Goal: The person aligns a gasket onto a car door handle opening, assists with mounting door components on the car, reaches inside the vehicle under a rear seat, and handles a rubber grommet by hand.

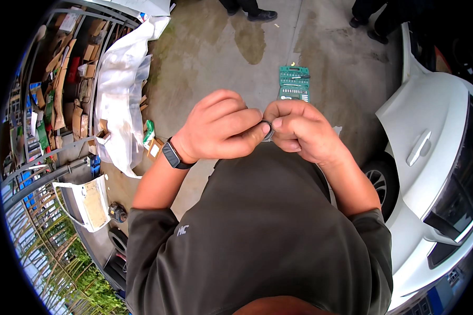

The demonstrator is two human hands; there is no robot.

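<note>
Both of my hands meet in front of my chest, their fingertips closed around a small dark ring-shaped piece (268,129). My left hand (218,126) pinches it from the left with thumb and curled fingers; a dark smartwatch (172,154) is on that wrist. From the other side my right hand (306,131) grips it between thumb and bent forefinger. The fingers cover much of the piece, so its exact kind cannot be made out. Beyond the hands, an open green socket set case (294,79) lies on the concrete floor, holding rows of sockets.
A white car (431,126) with its wheel (379,181) stands close on my right. To the left are a translucent plastic sheet (122,94), a rack of cardboard (63,79) and a detached white car door (92,202). Other people's dark shoes (261,16) show at the far side.
</note>
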